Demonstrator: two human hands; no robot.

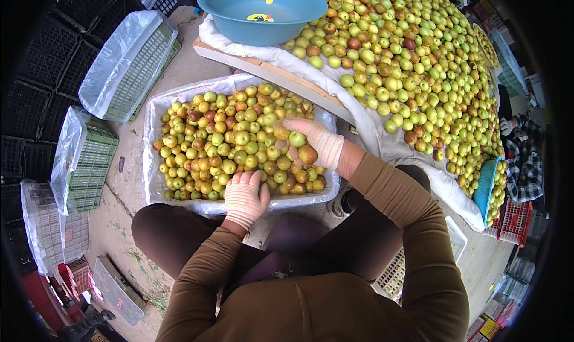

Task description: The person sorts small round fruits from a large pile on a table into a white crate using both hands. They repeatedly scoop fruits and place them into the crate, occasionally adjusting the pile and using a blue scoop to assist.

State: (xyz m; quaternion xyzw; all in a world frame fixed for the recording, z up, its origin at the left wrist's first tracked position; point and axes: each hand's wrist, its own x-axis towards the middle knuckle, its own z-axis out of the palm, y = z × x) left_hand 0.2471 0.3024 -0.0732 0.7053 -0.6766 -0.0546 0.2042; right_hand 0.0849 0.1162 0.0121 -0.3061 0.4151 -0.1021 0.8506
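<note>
Before me stands a crate [151,162] lined with white plastic film and filled with small green, yellow and russet fruits [215,138], which look like jujubes. My right hand [316,138], in a striped fingertip-coated glove, is above the crate's right side and holds several of these fruits, among them a green one [297,139] and a russet one [307,154]. My left hand [245,196], gloved the same way, rests palm down on the fruit at the crate's near edge. Its fingertips touch the fruit; whether anything lies under the palm is hidden.
A cloth-covered sorting table [323,84] heaped with loose fruit [403,63] curves around ahead and right. On it sit a blue basin [264,19] and a blue basket [486,189]. Film-lined crates [128,66] stand at left. Another person's gloved hand [506,126] is at far right.
</note>
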